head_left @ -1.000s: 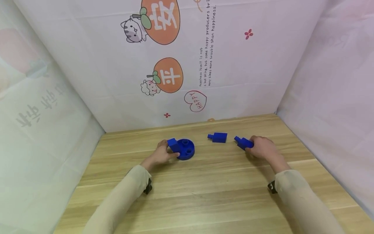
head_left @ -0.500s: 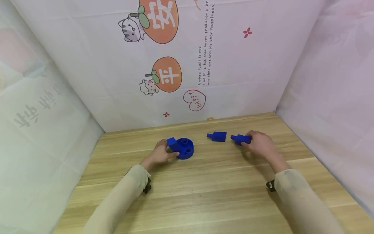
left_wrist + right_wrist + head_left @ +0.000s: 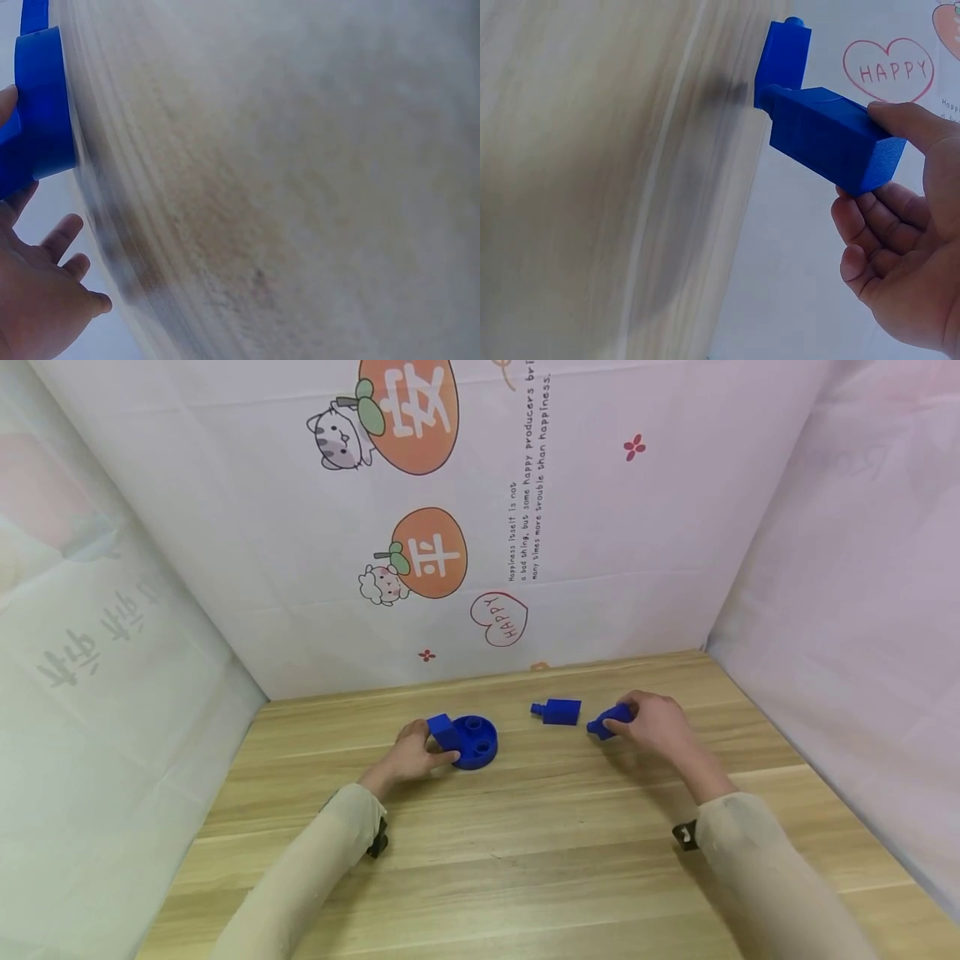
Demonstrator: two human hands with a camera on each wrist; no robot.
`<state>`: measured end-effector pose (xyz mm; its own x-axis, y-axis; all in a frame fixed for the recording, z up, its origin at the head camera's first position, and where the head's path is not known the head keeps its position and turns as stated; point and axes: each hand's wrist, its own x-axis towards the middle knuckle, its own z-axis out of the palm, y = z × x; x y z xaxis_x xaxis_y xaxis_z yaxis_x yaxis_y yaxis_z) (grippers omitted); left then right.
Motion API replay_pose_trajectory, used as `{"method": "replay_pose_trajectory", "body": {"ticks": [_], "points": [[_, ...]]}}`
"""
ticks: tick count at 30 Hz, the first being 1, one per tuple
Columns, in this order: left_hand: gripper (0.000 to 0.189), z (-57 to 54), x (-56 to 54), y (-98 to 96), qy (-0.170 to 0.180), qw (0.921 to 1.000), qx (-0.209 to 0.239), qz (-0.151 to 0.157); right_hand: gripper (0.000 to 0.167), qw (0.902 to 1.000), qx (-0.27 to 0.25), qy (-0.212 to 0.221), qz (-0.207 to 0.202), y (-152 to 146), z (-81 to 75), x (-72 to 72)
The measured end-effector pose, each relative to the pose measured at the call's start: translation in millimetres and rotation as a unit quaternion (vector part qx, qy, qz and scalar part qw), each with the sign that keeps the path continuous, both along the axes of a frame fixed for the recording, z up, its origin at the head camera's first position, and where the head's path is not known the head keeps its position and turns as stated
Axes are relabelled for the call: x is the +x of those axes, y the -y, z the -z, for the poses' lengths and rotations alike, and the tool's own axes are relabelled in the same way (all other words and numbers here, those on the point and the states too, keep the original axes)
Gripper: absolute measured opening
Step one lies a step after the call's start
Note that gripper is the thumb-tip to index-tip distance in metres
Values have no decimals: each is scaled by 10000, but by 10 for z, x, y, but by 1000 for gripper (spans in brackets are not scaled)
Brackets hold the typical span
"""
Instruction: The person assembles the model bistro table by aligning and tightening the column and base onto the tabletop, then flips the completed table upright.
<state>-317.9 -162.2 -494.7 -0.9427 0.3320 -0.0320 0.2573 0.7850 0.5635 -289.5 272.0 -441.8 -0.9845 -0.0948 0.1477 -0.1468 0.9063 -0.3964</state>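
Observation:
My left hand [image 3: 408, 755] holds a round blue base [image 3: 480, 763] at its left side, thumb at the near rim. One blue block [image 3: 442, 732] stands up from the base, and two round sockets show beside it. In the left wrist view the base's side wall [image 3: 49, 105] sits between thumb and fingers. My right hand [image 3: 662, 727] pinches a second blue block with a narrow threaded-looking peg [image 3: 613, 722], raised over the table, peg pointing left and slightly down. The right wrist view shows the thumb on top of this block [image 3: 829, 135], fingers beneath.
A similar blue block [image 3: 562, 712] lies on the wooden table [image 3: 480, 860] between my hands, peg to the left. Printed white cloth [image 3: 585, 527] rises behind the table, with more cloth at both sides.
My right hand has moved left with its block, and the peg has turned from pointing up-left to down-left. The left hand and base have stayed in place.

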Motion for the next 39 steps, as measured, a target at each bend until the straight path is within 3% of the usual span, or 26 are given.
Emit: {"method": "replay_pose_trajectory", "body": {"ticks": [18,29,39], "points": [[77,-1,5,6,-49,10000,30,40,53,9991,-342,171,-178,371,-113,-52],[66,11,14,5,-171,9998,67,95,52,9974,-624,2,-356,596,-129,-70],[69,30,-1,14,-117,9999,46,69,47,9952,-856,16,-468,801,-168,-68]]}}
